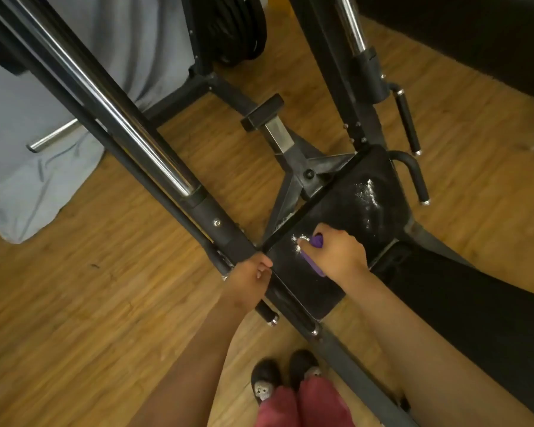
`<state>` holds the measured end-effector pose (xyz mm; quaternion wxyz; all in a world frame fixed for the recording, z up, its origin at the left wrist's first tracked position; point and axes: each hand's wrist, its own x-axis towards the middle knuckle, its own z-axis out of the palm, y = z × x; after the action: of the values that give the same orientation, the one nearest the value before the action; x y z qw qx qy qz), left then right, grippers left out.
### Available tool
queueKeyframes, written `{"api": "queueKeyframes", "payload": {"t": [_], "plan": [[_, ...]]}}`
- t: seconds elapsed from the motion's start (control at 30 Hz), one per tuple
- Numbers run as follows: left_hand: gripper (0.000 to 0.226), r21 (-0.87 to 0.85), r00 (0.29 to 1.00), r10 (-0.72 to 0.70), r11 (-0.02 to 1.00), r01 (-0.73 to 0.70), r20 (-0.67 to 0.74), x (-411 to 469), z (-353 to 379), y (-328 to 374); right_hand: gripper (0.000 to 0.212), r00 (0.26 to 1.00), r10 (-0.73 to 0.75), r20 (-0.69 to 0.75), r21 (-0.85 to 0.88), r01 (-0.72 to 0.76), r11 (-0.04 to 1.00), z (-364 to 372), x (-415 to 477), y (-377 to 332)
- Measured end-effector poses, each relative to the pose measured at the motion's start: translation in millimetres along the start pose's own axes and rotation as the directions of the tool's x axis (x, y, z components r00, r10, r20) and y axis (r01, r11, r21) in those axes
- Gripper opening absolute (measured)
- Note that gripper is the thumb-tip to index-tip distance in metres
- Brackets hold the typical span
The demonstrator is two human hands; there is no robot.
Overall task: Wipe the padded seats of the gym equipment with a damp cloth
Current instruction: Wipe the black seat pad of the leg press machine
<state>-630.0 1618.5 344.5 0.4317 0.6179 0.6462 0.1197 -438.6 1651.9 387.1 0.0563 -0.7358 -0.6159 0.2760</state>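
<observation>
Padded black vinyl seat [349,211] sits mid-frame, R of centre, running diagonally away, w/ white powdery specks on it.

Nearest: dark slippers [278,374] and red trouser legs [302,405] planted on wood-plank floor [105,303], just beside machine's black steel frame rail [342,355].

L grip [250,278] curled round black foam side handle [264,309] at seat's L edge, prob. to brace body while leaning in.

R grip [339,257] bunched over purple cloth [313,252], fingers curled on it, pressing it down on seat's near half and touching a small clump of white specks [299,240]. Likely mid-stroke. Can't tell if cloth is damp.

Bigger white patch [367,192] lies farther up seat, not yet reached.

Beyond, two more black foam handles [409,124] on R side, near seat edge; could snag a wide sweep. Square black capped post [265,118] past seat's far-L corner.

Long chrome guide rods [105,97] cross diagonally on L, apart from seat, so no hindrance to wiping.

Farthest: stacked black weight plates [238,26] and grey draped sheet [43,118] w/ chrome peg [53,138] poking out.
</observation>
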Motion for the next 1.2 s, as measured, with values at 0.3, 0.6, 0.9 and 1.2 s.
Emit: {"api": "queueKeyframes", "payload": {"t": [0.3, 0.6, 0.9, 1.2], "plan": [[0.035, -0.182, 0.945, -0.134, 0.980, 0.081, -0.298, 73, 72, -58, 0.064, 0.925, 0.020, 0.379, 0.490, -0.219, 0.844, 60, 91, 17], [0.056, -0.269, 0.809, -0.094, 0.960, -0.081, -0.580, 117, 163, -114, 0.033, 0.887, -0.431, 0.167, 0.368, 0.349, 0.862, 144, 166, 22], [0.056, -0.132, 0.710, -0.012, 0.984, -0.115, -0.704, 139, 187, -128, 0.025, 0.690, -0.697, 0.195, 0.079, 0.698, 0.712, 190, 175, 12], [0.076, -0.040, 0.702, 0.018, 0.997, -0.066, -0.712, 131, 193, -130, 0.028, 0.726, -0.672, 0.146, -0.128, 0.687, 0.715, 175, 192, 25]]}}
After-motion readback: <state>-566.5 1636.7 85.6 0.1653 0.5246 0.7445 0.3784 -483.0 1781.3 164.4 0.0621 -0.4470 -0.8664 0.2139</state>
